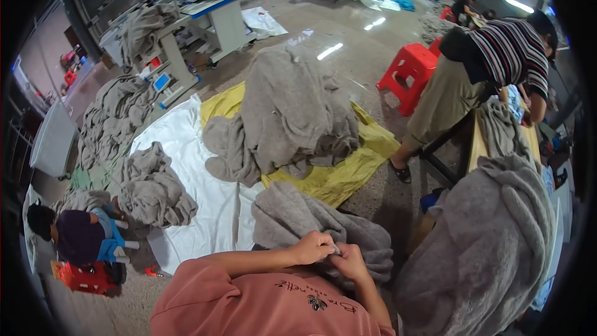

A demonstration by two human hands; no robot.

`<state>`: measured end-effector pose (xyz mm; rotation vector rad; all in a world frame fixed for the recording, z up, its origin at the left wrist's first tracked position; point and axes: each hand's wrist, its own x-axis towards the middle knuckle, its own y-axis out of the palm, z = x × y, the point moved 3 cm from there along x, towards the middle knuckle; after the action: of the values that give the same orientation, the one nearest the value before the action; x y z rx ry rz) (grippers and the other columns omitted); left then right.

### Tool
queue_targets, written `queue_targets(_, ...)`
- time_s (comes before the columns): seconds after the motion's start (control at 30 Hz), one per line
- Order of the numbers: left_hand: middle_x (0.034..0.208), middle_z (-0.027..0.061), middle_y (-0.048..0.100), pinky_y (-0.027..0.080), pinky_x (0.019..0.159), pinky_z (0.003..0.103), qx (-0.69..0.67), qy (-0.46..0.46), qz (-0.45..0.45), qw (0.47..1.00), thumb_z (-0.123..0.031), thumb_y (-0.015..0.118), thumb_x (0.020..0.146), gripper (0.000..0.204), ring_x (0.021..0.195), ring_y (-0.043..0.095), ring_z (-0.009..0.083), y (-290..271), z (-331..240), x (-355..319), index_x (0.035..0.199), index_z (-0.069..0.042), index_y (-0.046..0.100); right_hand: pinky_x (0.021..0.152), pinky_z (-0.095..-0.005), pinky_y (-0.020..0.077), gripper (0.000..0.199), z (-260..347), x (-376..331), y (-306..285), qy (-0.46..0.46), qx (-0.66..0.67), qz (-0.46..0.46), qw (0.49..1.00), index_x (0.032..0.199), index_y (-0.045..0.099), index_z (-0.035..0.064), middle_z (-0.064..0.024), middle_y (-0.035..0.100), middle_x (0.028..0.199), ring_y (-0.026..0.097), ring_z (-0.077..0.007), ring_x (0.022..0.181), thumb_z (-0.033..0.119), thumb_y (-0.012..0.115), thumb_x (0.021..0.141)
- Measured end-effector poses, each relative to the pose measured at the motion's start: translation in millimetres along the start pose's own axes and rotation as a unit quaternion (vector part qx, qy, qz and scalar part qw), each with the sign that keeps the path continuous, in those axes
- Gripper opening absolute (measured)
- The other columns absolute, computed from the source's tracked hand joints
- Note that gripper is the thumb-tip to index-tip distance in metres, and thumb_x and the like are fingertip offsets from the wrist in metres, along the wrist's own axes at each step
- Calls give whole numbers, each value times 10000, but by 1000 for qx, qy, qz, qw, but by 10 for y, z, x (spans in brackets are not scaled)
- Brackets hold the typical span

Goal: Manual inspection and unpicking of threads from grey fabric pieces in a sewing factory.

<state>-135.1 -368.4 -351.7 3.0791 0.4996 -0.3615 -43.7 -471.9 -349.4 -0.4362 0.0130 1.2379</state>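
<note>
Grey cloth (289,211), yellow sheet (373,143), speckled floor (354,74)

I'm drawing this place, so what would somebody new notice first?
Probably the big grey cloth heap in the middle, on a yellow sheet. Next, the bright red stool to its right, then the left hand and right hand, holding grey fabric near the bottom.

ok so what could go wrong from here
The left hand and right hand seem to pinch only a small part of the grey cloth, so the loose rest might slip away.
The tall fabric heap on the yellow sheet could slump.
The red stool stands close behind the bending co-worker, who might bump it stepping back.
</note>
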Motion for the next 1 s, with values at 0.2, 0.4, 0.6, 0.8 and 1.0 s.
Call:
queue_targets(0.2,537,13,503,371,465,252,-13,-41,-1,999,-109,565,764,142,517,435,64,38,-67,-155,681,5,550,468,-213,355,79,-59,-198,74,33,232,3,972,697,569,-3,44,500,565,403,-19,529,68,593,721)
queue_targets(0.4,669,-41,531,387,542,193,-145,-79,-21,986,-71,579,759,39,597,449,38,-63,99,-22,724,-60,566,463,-216,327,63,139,-88,-83,-32,123,-41,991,685,544,20,47,436,572,364,-46,542,52,564,735)
queue_targets(0.6,687,21,582,424,563,202,-295,-86,19,951,-70,537,795,97,596,522,64,-197,-152,93,743,2,576,496,-167,303,76,243,15,-152,21,361,-6,932,759,579,9,64,494,638,383,-9,565,43,523,797)
queue_targets(0.8,672,-5,554,375,555,182,-334,-48,27,941,-70,549,790,88,596,468,41,-133,-271,61,741,-1,576,488,-163,286,90,150,-12,-124,-18,412,-15,911,749,576,16,71,481,632,364,-5,555,73,534,805)
queue_targets(1.0,656,-20,537,354,518,173,-295,-28,25,955,-48,550,787,86,579,443,29,-61,-268,-34,737,10,589,490,-165,303,75,60,-134,-75,6,454,34,891,736,581,16,66,497,623,382,-6,550,81,576,774)
